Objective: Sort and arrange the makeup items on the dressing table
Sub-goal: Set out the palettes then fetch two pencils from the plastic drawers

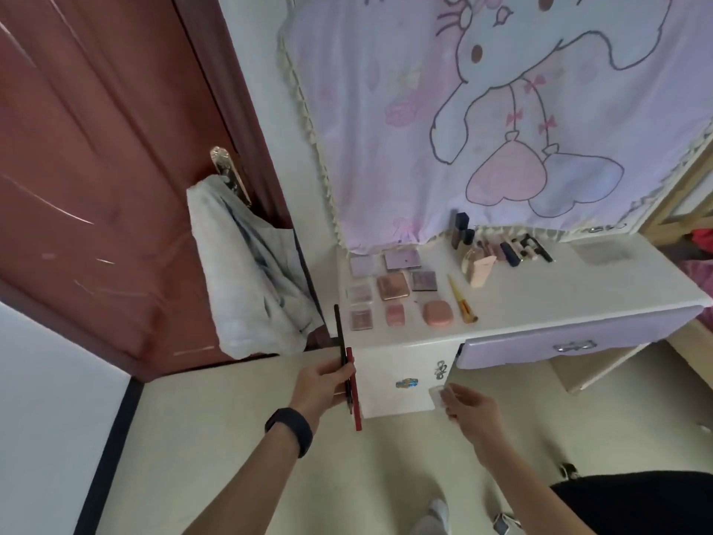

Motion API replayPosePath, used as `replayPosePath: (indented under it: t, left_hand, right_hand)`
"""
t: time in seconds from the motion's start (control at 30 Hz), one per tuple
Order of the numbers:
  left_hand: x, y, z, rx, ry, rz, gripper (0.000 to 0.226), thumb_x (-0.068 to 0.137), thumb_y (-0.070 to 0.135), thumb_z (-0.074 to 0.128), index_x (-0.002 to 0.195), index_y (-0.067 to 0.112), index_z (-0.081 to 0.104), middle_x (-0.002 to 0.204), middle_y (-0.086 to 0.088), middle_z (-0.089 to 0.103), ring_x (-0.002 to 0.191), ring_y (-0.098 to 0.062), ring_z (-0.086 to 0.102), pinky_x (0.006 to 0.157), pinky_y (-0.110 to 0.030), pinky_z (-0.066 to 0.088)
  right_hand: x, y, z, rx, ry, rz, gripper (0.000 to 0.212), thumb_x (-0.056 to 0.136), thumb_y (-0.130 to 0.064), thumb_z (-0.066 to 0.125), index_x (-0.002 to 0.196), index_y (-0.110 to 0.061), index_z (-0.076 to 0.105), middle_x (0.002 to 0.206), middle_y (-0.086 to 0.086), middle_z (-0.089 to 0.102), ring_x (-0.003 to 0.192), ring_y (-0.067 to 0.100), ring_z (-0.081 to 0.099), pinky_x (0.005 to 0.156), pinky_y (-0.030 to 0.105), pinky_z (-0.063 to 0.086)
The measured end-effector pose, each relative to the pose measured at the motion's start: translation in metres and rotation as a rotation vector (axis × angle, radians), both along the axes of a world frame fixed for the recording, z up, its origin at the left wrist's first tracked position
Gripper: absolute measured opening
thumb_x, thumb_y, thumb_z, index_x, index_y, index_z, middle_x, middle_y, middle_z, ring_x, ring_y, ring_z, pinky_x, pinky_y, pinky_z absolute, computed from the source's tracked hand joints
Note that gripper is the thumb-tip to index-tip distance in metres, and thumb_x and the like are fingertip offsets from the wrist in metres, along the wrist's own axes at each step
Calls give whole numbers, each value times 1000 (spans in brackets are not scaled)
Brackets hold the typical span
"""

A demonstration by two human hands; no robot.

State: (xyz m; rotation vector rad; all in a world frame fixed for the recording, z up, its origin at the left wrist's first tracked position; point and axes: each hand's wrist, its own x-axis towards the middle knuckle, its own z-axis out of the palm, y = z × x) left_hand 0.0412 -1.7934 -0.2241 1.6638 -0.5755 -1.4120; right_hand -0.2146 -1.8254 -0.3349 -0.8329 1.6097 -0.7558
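Bedroom corner, pale floor. White dressing table (pixel 540 291) with a lilac drawer (pixel 540 347) against the wall. Its mirror is covered by a lilac cloth (pixel 366 129) printed with a cartoon rabbit. Red-brown door (pixel 96 167) to the left, with a white garment (pixel 250 272) hanging off the door handle (pixel 227 171).

Both forearms reach forward from the bottom of the view, in front of the table's white cabinet front and below the tabletop.

Left hand (pixel 322 384): black wristband (pixel 289 430) on the wrist, fingers curled round two pencils (pixel 349 376) held near upright, side by side and touching. The black pencil (pixel 338 330) sticks up higher, its top in front of the table's left edge. The red pencil (pixel 355 407) hangs lower, below the hand.

Right hand (pixel 472 411): palm turned inward, fingertips pinching a small clear box (pixel 438 393) just in front of the cabinet's lower right corner.

Makeup on the tabletop, none of it touched by either hand:
- Left part: flat palettes (pixel 392 286) laid in rough rows of lilac, rose-gold, grey and pink, with a round-cornered pink compact (pixel 438 313) at the front.
- Just right of the compact: a gold brush (pixel 461 299) lying at a slant.
- Near the cloth's hem: a cluster of tubes and lipsticks (pixel 509 249), some standing and some lying, with a peach tube (pixel 482 270) in front.

Right part of the tabletop is bare white. Blue sticker (pixel 407 383) on the cabinet front.

Printing on the makeup is too small and blurred to read.
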Motion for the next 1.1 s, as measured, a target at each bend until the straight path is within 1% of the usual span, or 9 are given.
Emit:
replayPosePath:
  t: [0.17, 0.3, 0.37, 0.43, 0.6, 0.77, 0.9, 1.0, 1.1]
  left_hand:
    - [7, -70, -17, 74, -58, 78, 15, 93, 11, 68, 107, 9, 73, 98, -13, 76, 96, -31, 72, 72, -28, 59]
    - [12, -101, -31, 124, -51, 129, 14, 92, 11, 70, 105, 10, 75, 97, -13, 77, 86, -26, 73, 69, -26, 59]
    - [15, -114, -38, 146, -35, 147, 14, 91, 11, 70, 104, 10, 75, 97, -14, 76, 83, -23, 72, 69, -27, 59]
    - [17, -127, -44, 166, -29, 141, 13, 91, 11, 70, 103, 11, 76, 96, -14, 76, 81, -23, 72, 68, -27, 59]
    - [27, -167, -49, 151, 5, 97, 12, 92, 11, 69, 103, 10, 75, 92, -11, 77, 79, -19, 74, 65, -23, 58]
    - [33, -213, -55, 148, 36, 33, 13, 93, 12, 68, 104, 10, 75, 97, -12, 76, 84, -23, 73, 67, -24, 58]
    - [28, -244, -63, 147, 64, -54, 16, 92, 11, 69, 108, 9, 73, 94, -7, 77, 87, -24, 74, 69, -28, 59]
    - [18, -259, -67, 157, 91, -119, 19, 91, 14, 71, 109, 11, 72, 95, -7, 78, 90, -26, 74, 80, -37, 60]
    - [2, -273, -67, 152, 151, -159, 19, 90, 11, 71, 109, 9, 71, 96, -10, 77, 89, -27, 75, 78, -35, 60]
  right_hand:
    - [24, -114, -25, 31, 146, 91, 19, 94, -17, 66, 112, -11, 71, 82, 3, 74, 80, 23, 70, 75, 37, 55]
    - [51, -165, -44, 35, 242, 43, 23, 94, -35, 68, 109, -18, 72, 91, 1, 76, 89, 20, 65, 83, 34, 48]
    - [60, -181, -55, 96, 255, -3, 23, 94, -32, 68, 112, -18, 73, 99, 4, 76, 89, 19, 59, 85, 32, 43]
    - [66, -188, -65, 153, 287, -20, 23, 94, -27, 66, 114, -17, 73, 103, 7, 76, 93, 24, 60, 91, 35, 47]
    - [79, -198, -69, 139, 395, -21, 22, 94, -27, 64, 111, -15, 71, 103, 8, 75, 98, 32, 66, 79, 32, 44]
    - [87, -194, -67, 184, 433, -87, 21, 91, -21, 69, 106, -8, 64, 100, 11, 72, 91, 29, 61, 83, 38, 47]
    - [88, -197, -61, 208, 408, -122, 25, 92, -25, 70, 108, -7, 62, 103, 12, 70, 98, 32, 62, 85, 38, 48]
    - [78, -196, -44, 207, 329, -144, 28, 93, -38, 68, 104, -12, 62, 97, 7, 71, 95, 28, 65, 88, 45, 53]
    - [62, -198, -11, 218, 98, -36, 28, 95, -46, 64, 98, -19, 70, 87, -2, 75, 82, 17, 71, 74, 35, 57]
